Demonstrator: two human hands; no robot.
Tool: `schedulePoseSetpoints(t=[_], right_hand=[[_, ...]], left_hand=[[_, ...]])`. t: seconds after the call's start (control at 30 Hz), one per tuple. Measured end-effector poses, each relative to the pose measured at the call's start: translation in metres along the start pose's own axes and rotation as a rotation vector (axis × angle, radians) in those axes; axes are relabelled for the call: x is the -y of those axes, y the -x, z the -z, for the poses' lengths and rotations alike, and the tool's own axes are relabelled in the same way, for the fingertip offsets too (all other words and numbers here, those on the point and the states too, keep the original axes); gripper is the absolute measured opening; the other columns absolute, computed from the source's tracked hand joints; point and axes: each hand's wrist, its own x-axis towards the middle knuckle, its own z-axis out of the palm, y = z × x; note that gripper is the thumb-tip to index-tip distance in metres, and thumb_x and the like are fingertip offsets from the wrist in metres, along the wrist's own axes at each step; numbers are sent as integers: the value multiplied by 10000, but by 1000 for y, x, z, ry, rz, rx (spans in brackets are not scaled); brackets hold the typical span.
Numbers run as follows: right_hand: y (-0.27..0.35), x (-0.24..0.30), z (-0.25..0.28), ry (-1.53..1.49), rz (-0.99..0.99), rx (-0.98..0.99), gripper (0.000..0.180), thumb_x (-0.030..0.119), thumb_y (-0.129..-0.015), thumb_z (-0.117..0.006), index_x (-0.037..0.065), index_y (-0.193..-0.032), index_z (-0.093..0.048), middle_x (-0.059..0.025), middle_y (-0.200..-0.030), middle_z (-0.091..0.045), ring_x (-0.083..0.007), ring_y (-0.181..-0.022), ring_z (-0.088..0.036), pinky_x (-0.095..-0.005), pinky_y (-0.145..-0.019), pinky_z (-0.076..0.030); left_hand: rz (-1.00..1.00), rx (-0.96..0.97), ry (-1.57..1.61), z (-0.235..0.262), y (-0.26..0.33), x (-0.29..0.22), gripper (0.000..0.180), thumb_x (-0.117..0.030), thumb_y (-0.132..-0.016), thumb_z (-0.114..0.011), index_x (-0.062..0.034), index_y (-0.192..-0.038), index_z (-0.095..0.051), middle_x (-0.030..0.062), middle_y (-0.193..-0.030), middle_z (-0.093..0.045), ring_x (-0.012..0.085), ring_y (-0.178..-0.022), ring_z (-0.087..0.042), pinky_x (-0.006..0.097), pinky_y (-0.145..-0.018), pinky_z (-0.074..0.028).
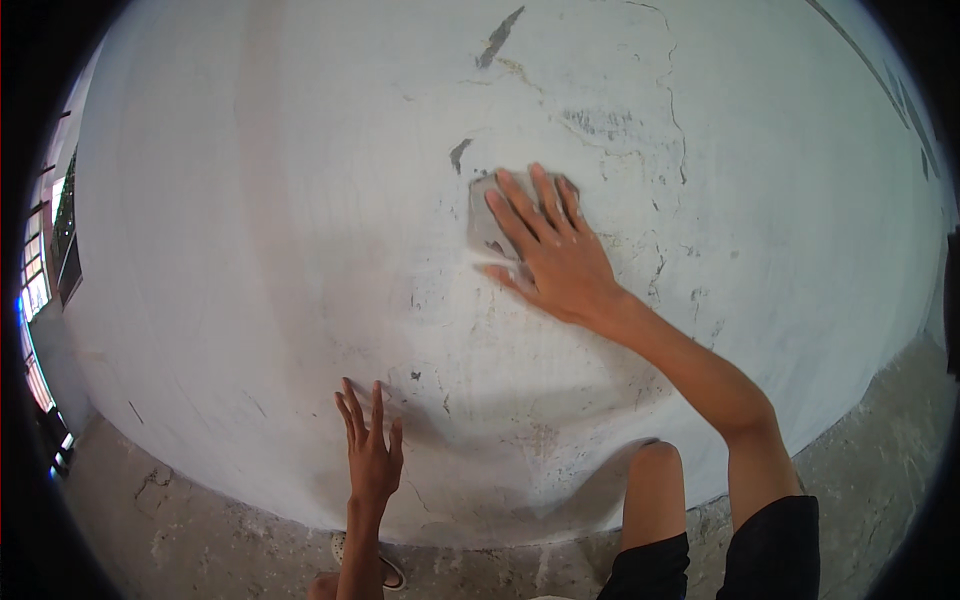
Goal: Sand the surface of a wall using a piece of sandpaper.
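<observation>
Against the white wall [330, 250], my right hand [560, 255] presses a grey sheet that looks like sandpaper [483, 215]. Its fingers lie spread over the sheet, and part of the sheet is hidden beneath them. Lower and to the left, my left hand [372, 455] holds nothing. Its fingers are apart and point up at the wall; whether the fingertips touch it I cannot tell. Around my right hand the wall surface has cracks, scuffs and chipped grey patches, among them a dark chip [460, 154] just above the sheet.
A grey, stained concrete floor [220, 530] meets the wall's lower edge. My bent knee [656, 480] is close to the wall at the lower right. A foot in a light shoe [393, 575] is beside my left forearm. A barred window [35, 270] shows at the far left.
</observation>
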Motion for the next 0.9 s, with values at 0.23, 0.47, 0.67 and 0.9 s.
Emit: schedulePoseSetpoints(t=[0.23,0.47,0.67,0.9], right_hand=[[-80,-55,14,161,-116,-257,755,563,-1045,-369,18,-1565,-320,-181,-1650,-254,-453,-1524,-152,-573,-1242,-132],[10,6,0,54,-52,1,797,579,-1026,-413,18,-1577,-281,-160,-1677,-175,-448,-1532,-128,-577,-1244,-119],[-45,-37,4,103,-60,-143,759,577,-1032,-395,39,-1565,-333,-148,-1674,-201,-441,-1535,-128,-576,-1244,-122],[-63,-22,-4,121,-146,-205,792,594,-1029,-399,37,-1581,-286,-168,-1674,-183,-445,-1536,-110,-565,-1251,-96]], left_hand=[[11,-17,10,-3,-3,0,668,-200,-1034,-554,-254,-1618,-234,161,-1697,27,455,-1541,-17,607,-1157,-355],[30,16,-10,-1,1,1,675,-202,-1029,-561,-259,-1617,-236,161,-1697,27,457,-1541,-19,613,-1152,-357],[15,-13,-25,-9,0,1,670,-202,-1027,-561,-222,-1617,-244,184,-1693,31,479,-1535,-21,622,-1179,-302],[-8,-47,-25,-10,4,6,660,-210,-1031,-553,-215,-1617,-247,189,-1692,30,482,-1534,-10,629,-1187,-275]])
